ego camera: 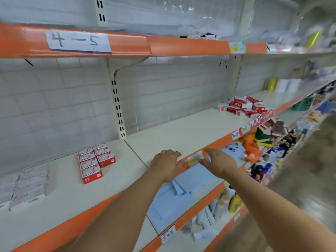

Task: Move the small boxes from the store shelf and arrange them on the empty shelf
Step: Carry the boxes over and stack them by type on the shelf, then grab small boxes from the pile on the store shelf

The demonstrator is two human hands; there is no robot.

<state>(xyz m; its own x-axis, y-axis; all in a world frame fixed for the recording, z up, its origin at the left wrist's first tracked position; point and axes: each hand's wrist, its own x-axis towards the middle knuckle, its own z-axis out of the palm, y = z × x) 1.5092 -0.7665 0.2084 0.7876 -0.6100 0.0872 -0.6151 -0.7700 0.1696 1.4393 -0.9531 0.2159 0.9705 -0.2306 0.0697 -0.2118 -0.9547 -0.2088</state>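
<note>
Several small red-and-white boxes [95,161] stand in two neat rows on the white shelf [181,131], left of the upright. A loose heap of the same red boxes [245,106] lies farther right on that shelf. My left hand [166,163] hovers over the shelf's front edge with fingers loosely curled, holding nothing. My right hand [219,163] is beside it, fingers spread and relaxed, also holding nothing. Both hands are between the two groups of boxes and touch neither.
Flat white packets [23,188] lie at the shelf's far left. An orange edge strip [216,142] with a price tag [194,159] runs along the front. Blue envelopes [181,197] and assorted colourful goods fill the lower shelves. An upper shelf carries a paper label "4-5" [78,41].
</note>
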